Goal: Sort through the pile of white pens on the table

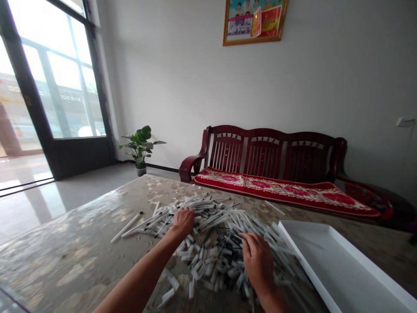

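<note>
A wide heap of pen parts covers the middle of the table. Long whitish pen barrels (202,208) lie at its far side, some with dark tips. Short translucent pen caps (208,265) are piled nearer to me, mixed with small black pieces (226,243). My left hand (184,219) reaches onto the barrels with its fingers curled down; what they grip is hidden. My right hand (258,258) is over the right side of the heap, thumb and fingers drawn together beside the black pieces. Whatever it holds is too small to make out.
A shallow white tray (345,265) stands on the patterned table (81,243) at the right. Behind the table is a dark red wooden bench (260,152) with a red cover (280,189). A potted plant (140,145) sits on the floor near the glass door (61,87).
</note>
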Tool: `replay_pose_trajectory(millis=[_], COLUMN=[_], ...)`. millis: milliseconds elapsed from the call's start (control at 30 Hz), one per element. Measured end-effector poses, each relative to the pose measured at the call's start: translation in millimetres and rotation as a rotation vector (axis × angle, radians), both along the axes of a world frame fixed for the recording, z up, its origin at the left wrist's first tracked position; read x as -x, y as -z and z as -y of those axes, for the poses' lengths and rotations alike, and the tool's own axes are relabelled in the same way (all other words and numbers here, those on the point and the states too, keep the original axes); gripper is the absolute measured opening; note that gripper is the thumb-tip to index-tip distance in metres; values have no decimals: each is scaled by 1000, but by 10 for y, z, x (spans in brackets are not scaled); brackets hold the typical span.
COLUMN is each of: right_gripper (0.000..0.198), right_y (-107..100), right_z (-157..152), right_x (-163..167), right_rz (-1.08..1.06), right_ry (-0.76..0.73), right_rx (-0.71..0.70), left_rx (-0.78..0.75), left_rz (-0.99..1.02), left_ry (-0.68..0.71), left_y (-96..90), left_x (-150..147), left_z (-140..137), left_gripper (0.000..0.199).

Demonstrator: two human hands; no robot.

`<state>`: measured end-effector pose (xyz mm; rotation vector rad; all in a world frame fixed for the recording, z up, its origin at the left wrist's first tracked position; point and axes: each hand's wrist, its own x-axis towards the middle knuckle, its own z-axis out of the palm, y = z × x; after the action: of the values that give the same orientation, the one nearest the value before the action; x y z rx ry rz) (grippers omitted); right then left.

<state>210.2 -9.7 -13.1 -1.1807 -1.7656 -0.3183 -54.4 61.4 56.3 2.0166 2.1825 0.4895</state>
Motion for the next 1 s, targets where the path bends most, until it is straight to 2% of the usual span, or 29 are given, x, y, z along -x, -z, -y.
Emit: replay_pose_trajectory(millis=[167,300,333,400,433,467,533,633,800,900,1000], right_gripper=[24,28,31,36,40,43,49,53,52,53,56], right_y=[-1,-25,-36,-62,-76,-90,-115,-126,-61,-19,-19], right_z=[-10,-9,0,28,45,63,92,106,51,13,0], right_x=[2,28,39,62,74,86,107,125,119,103,87], right_rz=[-50,-160,-192,-241,-260,-275,-284,-256,-220,-207,-189], right_ry=[-9,-53,-67,-92,-97,-99,-103,-113,-106,-88,-55], right_rx=[17,109,146,224,258,287,328,361,376,349,292], left_rx=[-176,-247,-245,-181,-141,-111,-78,-81,-55,-10,-68], left_rz=[293,602,727,1369,1589,1739,1912,2003,2004,1973,1934], left_ry=[5,19,27,8,-2,5,0,-31,-7,51,38], left_y=[-62,-26,14,124,184,243,343,422,422,419,444], left_x=[-102,-399,-492,-670,-747,-811,-901,-950,-938,-947,-986], left_z=[69,186,227,315,360,401,468,520,555,579,591], left_gripper=[8,27,32,36,40,44,47,47,46,51,53])
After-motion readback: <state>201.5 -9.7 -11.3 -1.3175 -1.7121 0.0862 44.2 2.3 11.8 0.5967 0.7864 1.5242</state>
